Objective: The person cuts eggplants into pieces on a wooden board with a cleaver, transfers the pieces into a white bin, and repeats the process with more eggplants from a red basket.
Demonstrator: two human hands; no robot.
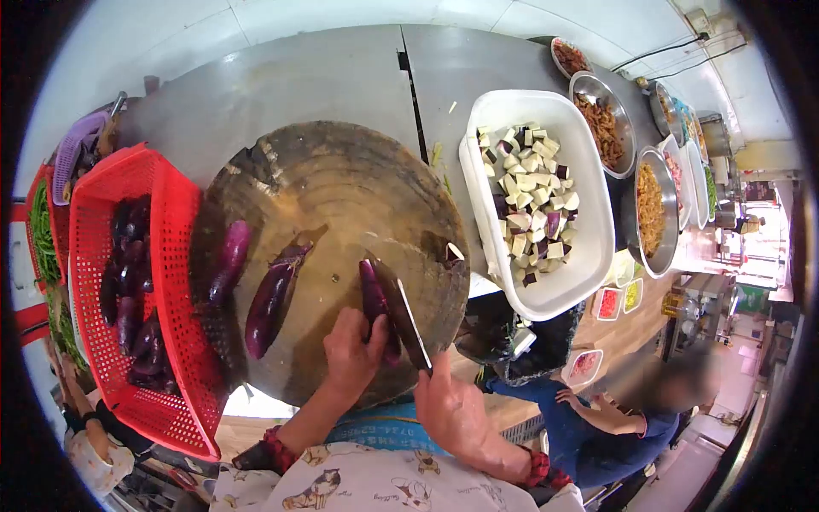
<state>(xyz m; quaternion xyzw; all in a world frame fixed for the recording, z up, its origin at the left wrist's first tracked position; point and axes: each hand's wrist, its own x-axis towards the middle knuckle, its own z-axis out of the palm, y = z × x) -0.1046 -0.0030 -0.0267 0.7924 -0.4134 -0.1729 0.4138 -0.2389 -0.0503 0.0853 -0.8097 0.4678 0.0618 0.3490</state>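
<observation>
On a round wooden chopping block (299,179), my left hand (351,350) is closed on a purple eggplant (372,290), its fingers pressed along the near part. My right hand (458,410) grips a knife (413,328), its handle hidden in the fist. The blade stands close along the right side of the held eggplant, seen nearly edge-on. Left of my left hand lie a whole eggplant with its stem (275,303) and another eggplant (229,260). A small cut eggplant piece (453,253) sits near the block's right edge.
A red basket (183,247) of eggplants stands at left. Right of the block is a white tub (597,247) of eggplant chunks. Farther right are metal bowls (631,141) of food. A person in dark blue (589,439) is at lower right; another person's arm (77,388) shows at left.
</observation>
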